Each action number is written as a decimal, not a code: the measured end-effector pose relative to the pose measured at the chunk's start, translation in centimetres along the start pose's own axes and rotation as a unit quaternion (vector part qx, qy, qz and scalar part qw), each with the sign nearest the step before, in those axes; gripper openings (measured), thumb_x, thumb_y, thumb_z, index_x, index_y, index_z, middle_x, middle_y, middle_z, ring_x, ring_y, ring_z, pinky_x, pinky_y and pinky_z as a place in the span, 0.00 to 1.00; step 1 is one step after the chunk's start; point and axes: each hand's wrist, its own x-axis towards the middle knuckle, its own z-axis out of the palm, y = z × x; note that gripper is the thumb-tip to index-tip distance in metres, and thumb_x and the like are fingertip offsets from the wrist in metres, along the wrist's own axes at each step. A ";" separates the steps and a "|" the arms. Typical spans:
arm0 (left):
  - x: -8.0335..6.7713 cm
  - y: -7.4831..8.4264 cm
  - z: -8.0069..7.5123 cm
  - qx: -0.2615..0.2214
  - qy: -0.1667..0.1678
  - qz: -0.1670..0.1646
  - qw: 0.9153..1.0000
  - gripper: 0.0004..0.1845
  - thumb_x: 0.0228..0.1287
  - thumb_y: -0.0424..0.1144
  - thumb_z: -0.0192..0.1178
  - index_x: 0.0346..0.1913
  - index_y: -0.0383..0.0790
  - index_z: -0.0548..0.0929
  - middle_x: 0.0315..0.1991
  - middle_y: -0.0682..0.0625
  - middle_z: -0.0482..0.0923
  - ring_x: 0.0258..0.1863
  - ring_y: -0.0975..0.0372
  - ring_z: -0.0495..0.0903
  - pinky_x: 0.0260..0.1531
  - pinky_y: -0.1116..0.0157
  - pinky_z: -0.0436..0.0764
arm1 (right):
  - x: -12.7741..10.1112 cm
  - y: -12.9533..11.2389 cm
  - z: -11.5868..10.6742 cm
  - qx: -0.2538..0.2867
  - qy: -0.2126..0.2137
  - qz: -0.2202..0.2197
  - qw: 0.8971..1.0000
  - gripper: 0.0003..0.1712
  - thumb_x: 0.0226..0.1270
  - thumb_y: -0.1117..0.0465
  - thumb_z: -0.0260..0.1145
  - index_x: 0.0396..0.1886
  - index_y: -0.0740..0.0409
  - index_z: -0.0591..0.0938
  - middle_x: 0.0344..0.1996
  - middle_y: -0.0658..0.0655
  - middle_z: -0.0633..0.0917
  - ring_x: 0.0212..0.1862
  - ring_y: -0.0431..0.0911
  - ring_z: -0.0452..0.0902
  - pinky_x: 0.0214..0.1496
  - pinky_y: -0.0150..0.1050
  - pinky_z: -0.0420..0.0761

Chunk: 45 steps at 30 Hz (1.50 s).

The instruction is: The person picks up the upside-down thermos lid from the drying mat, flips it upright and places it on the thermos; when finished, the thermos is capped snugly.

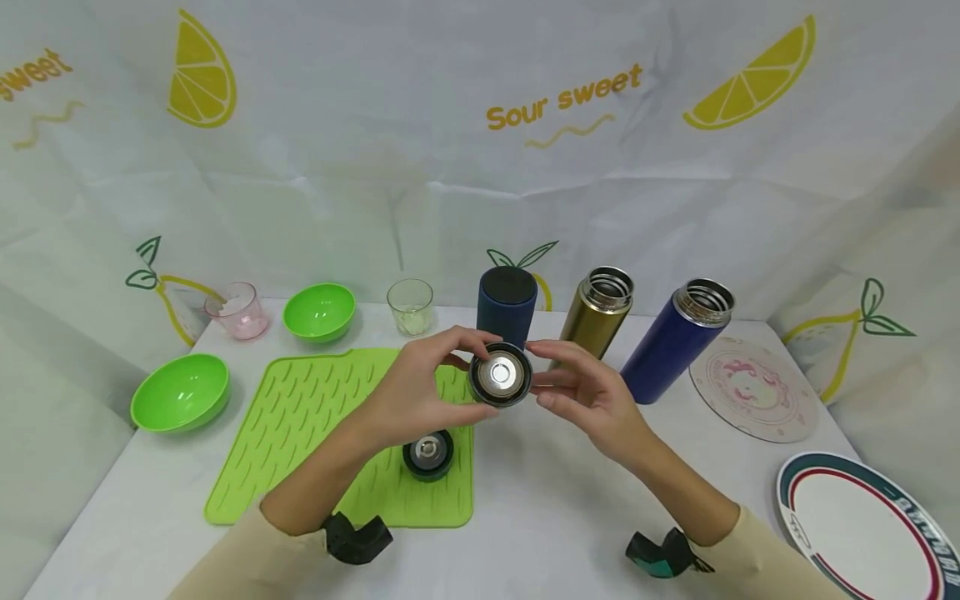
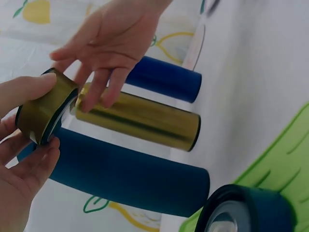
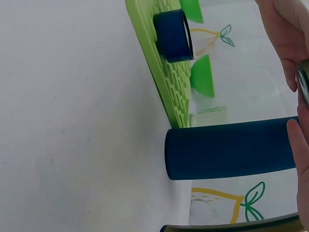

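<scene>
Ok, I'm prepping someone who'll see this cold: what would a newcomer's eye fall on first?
Probably the gold lid, pinched in the left fingers at the middle of the head view, its silvery underside showing. Then the open-mouthed gold bottle and blue bottle, standing farther back to the right, and the bright green mat to the left, with a second lid on it.

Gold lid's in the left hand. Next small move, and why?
Probably lower the gold lid onto the green mat beside the other lid: the left hand holds it, the mat has bare space, and the other lid rests there underside up.
</scene>
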 end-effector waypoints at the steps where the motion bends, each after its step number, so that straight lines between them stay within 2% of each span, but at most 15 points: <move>1: 0.1 -0.1 0.3 -0.005 0.003 0.000 1.000 0.27 0.47 0.33 0.80 0.50 0.43 0.79 0.62 0.50 0.82 0.61 0.60 0.82 0.55 0.65 0.86 | 0.0 -0.1 0.0 0.006 -0.002 0.000 1.000 0.29 0.69 0.77 0.63 0.69 0.70 0.71 0.67 0.42 0.76 0.57 0.39 0.85 0.57 0.35 0.87; 5: 0.5 -0.4 1.2 -0.022 0.015 0.009 1.000 0.25 0.47 0.32 0.81 0.47 0.42 0.80 0.63 0.50 0.82 0.64 0.60 0.81 0.58 0.66 0.85 | 0.2 0.0 0.0 0.015 -0.002 0.001 1.000 0.27 0.67 0.77 0.64 0.66 0.72 0.73 0.67 0.42 0.77 0.57 0.40 0.85 0.56 0.34 0.87; 9: 0.3 -0.6 1.9 -0.014 0.026 0.014 0.999 0.25 0.46 0.30 0.81 0.46 0.41 0.80 0.63 0.49 0.82 0.64 0.59 0.81 0.59 0.67 0.84 | 0.0 0.6 0.0 0.030 -0.001 -0.001 1.000 0.28 0.64 0.78 0.66 0.65 0.71 0.75 0.67 0.41 0.78 0.61 0.39 0.83 0.56 0.34 0.87; 14: 0.1 -0.6 2.0 -0.010 0.019 0.010 1.000 0.26 0.47 0.31 0.81 0.49 0.40 0.81 0.64 0.48 0.81 0.65 0.56 0.80 0.58 0.64 0.85 | -0.2 1.1 -0.1 0.038 0.001 -0.012 0.999 0.28 0.60 0.80 0.68 0.62 0.69 0.79 0.67 0.43 0.79 0.67 0.39 0.78 0.57 0.35 0.86; 17: 0.2 -0.6 1.7 -0.042 0.018 -0.008 0.999 0.24 0.52 0.32 0.78 0.53 0.41 0.82 0.62 0.47 0.80 0.62 0.55 0.82 0.52 0.66 0.87 | -0.1 0.9 -0.3 0.042 0.003 -0.019 0.999 0.28 0.59 0.81 0.68 0.62 0.70 0.80 0.67 0.45 0.80 0.67 0.40 0.78 0.57 0.35 0.86; 22: 0.4 -0.6 1.2 -0.104 0.026 -0.070 0.992 0.18 0.61 0.33 0.72 0.53 0.41 0.83 0.52 0.46 0.84 0.51 0.56 0.88 0.42 0.66 0.90 | 0.0 0.7 -0.3 0.053 0.006 -0.024 0.998 0.29 0.58 0.82 0.69 0.62 0.72 0.79 0.66 0.46 0.80 0.65 0.40 0.80 0.56 0.36 0.86; 24: 0.5 -0.7 1.2 -0.110 0.027 -0.085 0.990 0.16 0.62 0.34 0.71 0.52 0.42 0.83 0.50 0.46 0.85 0.49 0.57 0.88 0.40 0.66 0.90 | 0.0 0.5 -0.2 0.053 0.007 -0.024 0.998 0.29 0.59 0.82 0.69 0.62 0.72 0.79 0.67 0.46 0.79 0.65 0.40 0.80 0.55 0.36 0.86; 27: 0.7 -0.7 1.2 -0.106 0.033 -0.088 0.990 0.15 0.62 0.34 0.72 0.50 0.42 0.83 0.48 0.47 0.86 0.47 0.58 0.87 0.37 0.64 0.90 | 0.1 0.4 -0.1 0.048 0.011 -0.020 0.999 0.27 0.58 0.81 0.69 0.60 0.69 0.81 0.66 0.45 0.79 0.65 0.40 0.80 0.55 0.36 0.87; 30: 0.8 -0.6 1.3 -0.104 0.039 -0.076 0.991 0.15 0.60 0.31 0.72 0.49 0.42 0.83 0.47 0.46 0.86 0.49 0.58 0.86 0.36 0.64 0.90 | 0.1 0.2 0.0 0.042 0.016 -0.022 0.999 0.23 0.59 0.81 0.69 0.55 0.66 0.84 0.66 0.45 0.79 0.66 0.39 0.79 0.55 0.35 0.87; 33: 0.7 -0.3 1.4 -0.104 0.048 -0.054 0.992 0.17 0.57 0.28 0.73 0.50 0.40 0.83 0.48 0.45 0.86 0.50 0.57 0.85 0.37 0.65 0.90 | 0.2 0.1 -0.1 0.038 0.026 -0.033 0.998 0.21 0.61 0.81 0.67 0.53 0.64 0.83 0.66 0.47 0.80 0.67 0.39 0.78 0.60 0.33 0.84; 38: 0.7 -0.1 1.7 -0.082 0.066 0.012 0.994 0.19 0.54 0.24 0.73 0.50 0.37 0.85 0.47 0.45 0.85 0.48 0.56 0.86 0.40 0.68 0.89 | 0.3 0.2 -0.3 0.054 0.034 -0.023 0.998 0.27 0.65 0.80 0.64 0.64 0.69 0.76 0.65 0.48 0.81 0.67 0.38 0.79 0.60 0.33 0.84; 41: 0.7 -0.1 1.9 -0.058 0.071 0.045 0.995 0.18 0.54 0.23 0.72 0.49 0.36 0.86 0.46 0.45 0.85 0.47 0.57 0.86 0.41 0.69 0.89 | 0.4 0.2 -0.3 0.054 0.030 -0.008 0.998 0.29 0.66 0.78 0.64 0.67 0.70 0.74 0.65 0.46 0.82 0.66 0.38 0.79 0.61 0.32 0.83; 45: 0.7 -0.1 2.0 -0.048 0.070 0.051 0.995 0.18 0.54 0.23 0.72 0.49 0.37 0.87 0.48 0.45 0.85 0.49 0.57 0.86 0.45 0.70 0.88 | 0.5 0.4 -0.2 0.039 0.034 -0.013 0.999 0.28 0.65 0.78 0.66 0.65 0.71 0.76 0.63 0.46 0.83 0.65 0.38 0.79 0.64 0.30 0.81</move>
